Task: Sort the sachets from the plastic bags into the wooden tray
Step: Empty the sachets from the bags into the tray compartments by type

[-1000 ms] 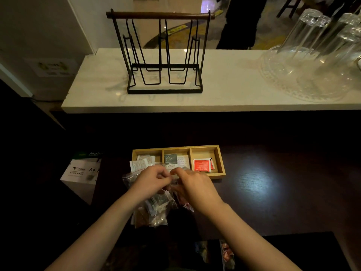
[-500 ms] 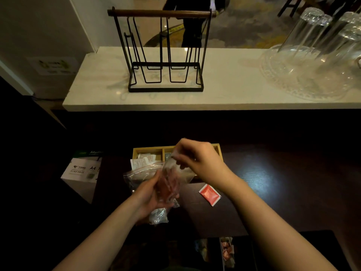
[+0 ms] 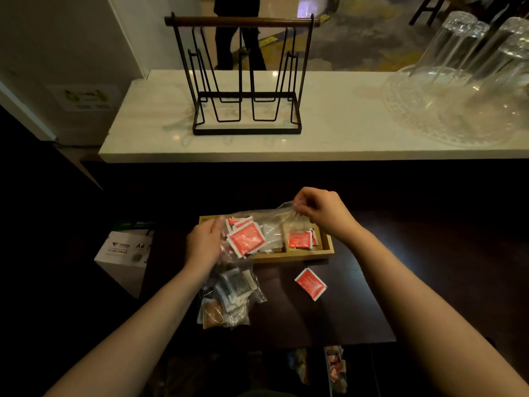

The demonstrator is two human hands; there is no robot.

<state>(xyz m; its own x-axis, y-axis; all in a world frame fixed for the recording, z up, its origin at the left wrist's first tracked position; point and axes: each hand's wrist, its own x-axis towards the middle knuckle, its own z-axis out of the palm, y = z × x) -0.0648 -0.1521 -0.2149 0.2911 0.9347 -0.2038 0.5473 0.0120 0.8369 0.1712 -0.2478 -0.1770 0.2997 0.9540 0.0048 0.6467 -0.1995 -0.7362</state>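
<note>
Both my forearms are bare to the frame edge, no sleeves visible. My left hand [image 3: 203,245] and right hand [image 3: 323,211]: no gloves, rings or watch visible.

Wooden tray [image 3: 289,255]: left and middle compartments hidden behind the clear plastic bag [image 3: 272,222] and left hand [image 3: 203,244]. Paper box [image 3: 123,250]: print partly cut by darkness. Glasses [image 3: 469,53]: cropped at right edge.

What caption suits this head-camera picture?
Both hands tip red sachets from a clear plastic bag over the wooden tray; one lies beside it.
</note>
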